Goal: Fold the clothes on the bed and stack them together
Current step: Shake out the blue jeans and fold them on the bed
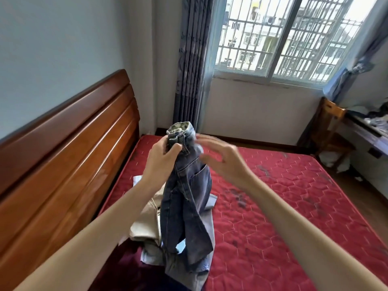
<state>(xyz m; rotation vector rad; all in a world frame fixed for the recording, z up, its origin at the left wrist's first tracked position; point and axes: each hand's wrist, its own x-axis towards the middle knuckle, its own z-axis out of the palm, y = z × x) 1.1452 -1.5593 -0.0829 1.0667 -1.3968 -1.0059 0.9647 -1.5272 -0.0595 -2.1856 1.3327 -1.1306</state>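
Note:
My left hand [162,159] grips the bunched waistband of a pair of dark blue jeans [186,206] and holds them up above the bed. The legs hang down onto a pile of clothes [147,225] below, with a beige garment, a light blue one and a maroon one at the near edge. My right hand [222,159] hovers just right of the waistband, fingers spread and blurred, holding nothing. The red quilted mattress [283,206] stretches out to the right.
A wooden headboard [63,148] runs along the left. Grey curtains [193,59] and a barred window [283,34] stand at the far wall. A wooden chair [327,127] and a cluttered desk [369,127] sit at the right beyond the bed.

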